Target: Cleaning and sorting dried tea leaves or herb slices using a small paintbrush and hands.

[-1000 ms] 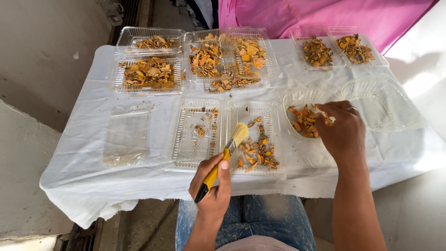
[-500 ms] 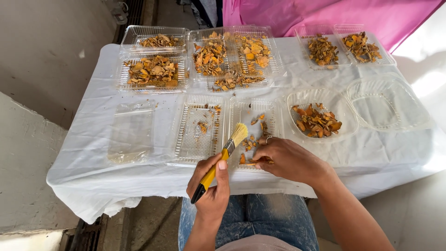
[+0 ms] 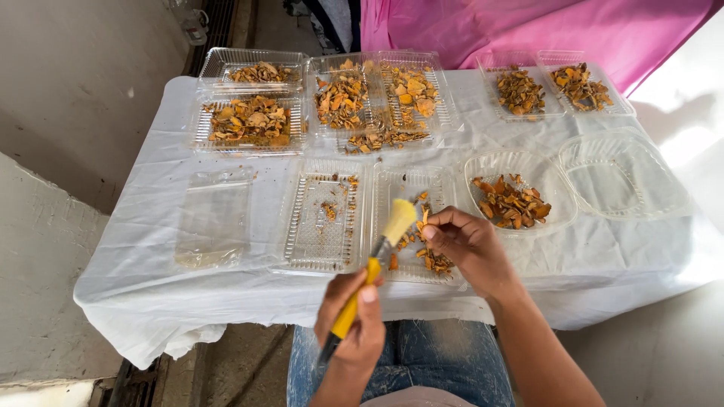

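I see the worktop point(image 3: 151, 286) under a crinkled white cloth, filling mid-frame. Ribbed clear plastic trays point(image 3: 324, 226) lie across it, those along the top heaped with dry orange-brown chips. At lower centre my left hand point(image 3: 354, 332) is closed round a yellow-handled brush point(image 3: 381, 252), its pale bristles over the middle tray. My right hand point(image 3: 467, 245) pinches one chip point(image 3: 424, 218) beside the bristles.

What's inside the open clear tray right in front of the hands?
The clear hinged tray holds a few orange-brown dried pieces in its right half and crumbs in its left. The right hand and the brush in the left hand cover part.
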